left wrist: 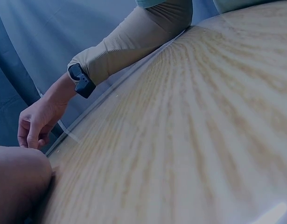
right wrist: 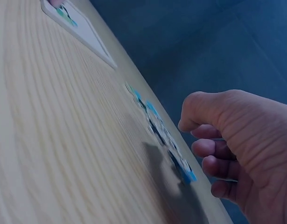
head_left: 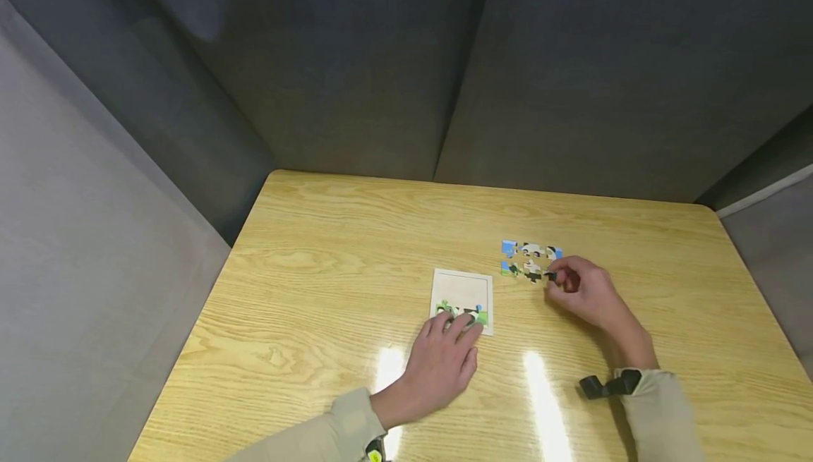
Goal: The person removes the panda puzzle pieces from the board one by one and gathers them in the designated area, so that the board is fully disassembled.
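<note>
My left hand point(head_left: 441, 363) rests with its fingers extended over the lower part of a white puzzle tray point(head_left: 464, 286). Its fingertips touch the panda jigsaw pieces point(head_left: 480, 317) along the tray's near edge and partly cover them. To the right of the tray lie several loose jigsaw pieces point(head_left: 532, 249) in two rows, coloured blue, white, black and green. My right hand point(head_left: 587, 293) is at the right end of the nearer row, beside a dark piece point(head_left: 551, 276). In the right wrist view, the right hand point(right wrist: 241, 144) hovers over the pieces point(right wrist: 157, 133), fingers bent; no piece shows in it.
The light wooden table point(head_left: 317, 257) carries the tray and pieces. Dark grey partitions point(head_left: 356, 67) stand along its far edge, with a lighter panel point(head_left: 95, 236) at the left. A black wrist device point(head_left: 610, 384) is strapped over the right sleeve. Light glares off the near tabletop.
</note>
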`<state>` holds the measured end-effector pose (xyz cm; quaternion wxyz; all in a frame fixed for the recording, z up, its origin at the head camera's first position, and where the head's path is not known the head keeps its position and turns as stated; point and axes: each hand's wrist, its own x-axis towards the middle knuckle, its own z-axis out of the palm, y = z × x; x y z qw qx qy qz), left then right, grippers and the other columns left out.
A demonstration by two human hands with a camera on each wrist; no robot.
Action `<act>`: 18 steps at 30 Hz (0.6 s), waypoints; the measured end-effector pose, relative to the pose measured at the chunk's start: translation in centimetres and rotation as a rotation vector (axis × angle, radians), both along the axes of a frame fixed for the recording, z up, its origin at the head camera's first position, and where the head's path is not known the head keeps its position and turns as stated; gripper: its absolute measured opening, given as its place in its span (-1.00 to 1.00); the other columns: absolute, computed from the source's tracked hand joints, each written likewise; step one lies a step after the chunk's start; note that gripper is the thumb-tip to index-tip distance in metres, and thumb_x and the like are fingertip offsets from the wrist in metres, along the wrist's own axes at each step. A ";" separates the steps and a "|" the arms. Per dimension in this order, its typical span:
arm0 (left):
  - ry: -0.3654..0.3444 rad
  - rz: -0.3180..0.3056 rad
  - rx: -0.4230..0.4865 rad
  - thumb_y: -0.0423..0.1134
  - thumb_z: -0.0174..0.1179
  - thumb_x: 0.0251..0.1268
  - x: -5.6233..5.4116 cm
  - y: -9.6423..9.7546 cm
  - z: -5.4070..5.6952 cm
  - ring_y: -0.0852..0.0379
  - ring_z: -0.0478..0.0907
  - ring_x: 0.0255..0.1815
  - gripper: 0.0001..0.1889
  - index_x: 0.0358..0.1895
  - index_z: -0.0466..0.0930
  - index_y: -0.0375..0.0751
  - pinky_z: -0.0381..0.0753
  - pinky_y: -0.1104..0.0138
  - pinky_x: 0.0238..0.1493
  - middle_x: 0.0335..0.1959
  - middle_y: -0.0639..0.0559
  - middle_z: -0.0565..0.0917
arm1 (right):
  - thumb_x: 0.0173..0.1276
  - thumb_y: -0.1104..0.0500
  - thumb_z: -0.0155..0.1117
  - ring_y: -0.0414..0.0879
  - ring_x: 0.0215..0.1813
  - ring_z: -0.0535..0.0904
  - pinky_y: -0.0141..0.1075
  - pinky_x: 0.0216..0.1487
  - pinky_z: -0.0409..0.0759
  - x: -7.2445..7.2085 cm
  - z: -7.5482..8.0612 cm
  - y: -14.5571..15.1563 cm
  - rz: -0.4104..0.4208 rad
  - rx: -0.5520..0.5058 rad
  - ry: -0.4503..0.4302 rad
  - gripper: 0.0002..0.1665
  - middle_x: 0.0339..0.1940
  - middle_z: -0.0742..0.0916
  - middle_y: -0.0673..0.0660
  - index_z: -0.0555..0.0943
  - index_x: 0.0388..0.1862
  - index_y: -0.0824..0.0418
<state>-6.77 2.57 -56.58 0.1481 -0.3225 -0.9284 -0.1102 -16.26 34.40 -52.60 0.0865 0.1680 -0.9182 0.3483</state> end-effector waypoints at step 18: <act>0.032 0.015 -0.039 0.00 -0.02 0.58 0.1 0.0 0.0 0.06 0.42 0.27 -0.54 0.43 0.50 0.06 0.52 0.21 0.23 0.31 0.14 0.50 | 0.25 0.41 0.47 -0.17 -0.39 0.51 -0.39 -0.40 0.51 1.4 0.9 -6.8 0.224 -0.015 -0.096 -0.77 -0.38 0.62 -0.08 0.72 -0.13 0.25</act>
